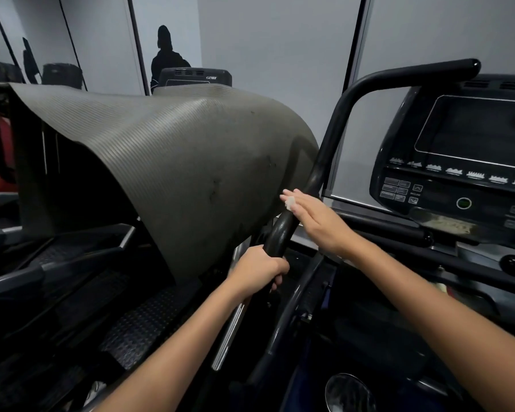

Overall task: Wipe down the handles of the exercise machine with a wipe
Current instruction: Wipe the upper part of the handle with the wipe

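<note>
Ribbed grey mat [173,162] draped over machine [458,179].

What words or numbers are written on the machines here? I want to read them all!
"CYBEX", faintly, in small white letters on the back of the black machine console in the mirror.
"INCLINE", probably, between the arrow buttons on the black control panel at right.
The other button labels and the row of small white program pictures are too small and blurred to read.

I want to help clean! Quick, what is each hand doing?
Left hand: fingers curled round the black handle, gripping it.
Right hand: fingers straight, pressing a small white wipe on the handle.
</note>
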Demonstrator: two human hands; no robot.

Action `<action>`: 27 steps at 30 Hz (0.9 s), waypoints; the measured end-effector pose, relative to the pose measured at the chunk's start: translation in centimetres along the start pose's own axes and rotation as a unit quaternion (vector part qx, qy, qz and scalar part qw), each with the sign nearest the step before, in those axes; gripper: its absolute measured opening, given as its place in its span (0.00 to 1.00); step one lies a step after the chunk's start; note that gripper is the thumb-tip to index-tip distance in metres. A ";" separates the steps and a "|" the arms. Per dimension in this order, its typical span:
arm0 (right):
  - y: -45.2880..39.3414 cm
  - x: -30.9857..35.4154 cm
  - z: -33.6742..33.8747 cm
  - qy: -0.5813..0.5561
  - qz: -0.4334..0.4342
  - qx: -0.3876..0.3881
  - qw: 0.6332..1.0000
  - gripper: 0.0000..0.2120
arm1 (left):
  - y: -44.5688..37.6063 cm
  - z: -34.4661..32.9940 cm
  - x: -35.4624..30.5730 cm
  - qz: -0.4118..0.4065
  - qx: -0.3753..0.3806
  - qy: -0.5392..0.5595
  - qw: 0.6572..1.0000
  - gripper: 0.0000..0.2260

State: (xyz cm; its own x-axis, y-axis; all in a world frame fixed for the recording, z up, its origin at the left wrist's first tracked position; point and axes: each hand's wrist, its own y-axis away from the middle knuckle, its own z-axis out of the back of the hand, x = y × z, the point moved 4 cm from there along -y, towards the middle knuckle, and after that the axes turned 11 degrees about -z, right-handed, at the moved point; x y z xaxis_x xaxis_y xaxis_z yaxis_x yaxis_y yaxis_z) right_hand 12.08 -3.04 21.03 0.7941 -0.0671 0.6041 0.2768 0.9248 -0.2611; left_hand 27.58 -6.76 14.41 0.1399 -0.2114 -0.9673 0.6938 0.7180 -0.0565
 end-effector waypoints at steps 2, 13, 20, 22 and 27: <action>-0.7 -0.5 1.1 0.016 -0.011 -0.048 0.999 0.15 | 0.0 0.0 0.0 -0.003 0.002 -0.001 1.000 0.04; -1.6 1.7 4.5 -0.180 -0.124 0.034 0.975 0.13 | -0.2 0.0 0.4 0.001 0.017 0.022 1.000 0.03; -2.7 5.0 5.9 -0.060 -0.085 0.056 0.993 0.23 | -0.4 0.0 0.3 -0.006 0.033 0.025 0.999 0.03; -2.8 5.2 5.8 0.036 -0.082 0.050 0.995 0.19 | -0.4 0.0 0.3 -0.008 0.035 0.024 0.999 0.02; -2.7 3.7 5.3 0.027 -0.099 0.048 0.994 0.14 | -0.4 0.0 0.2 -0.008 0.032 0.022 0.999 0.04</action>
State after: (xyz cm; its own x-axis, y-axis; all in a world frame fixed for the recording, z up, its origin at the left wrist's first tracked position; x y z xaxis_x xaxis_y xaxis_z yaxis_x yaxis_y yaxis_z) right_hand 11.41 -3.77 28.01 0.7578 -0.2698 0.5941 0.3805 0.9224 -0.0665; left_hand 27.32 -7.10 14.20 0.0983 -0.1912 -0.9766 0.7394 0.6708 -0.0569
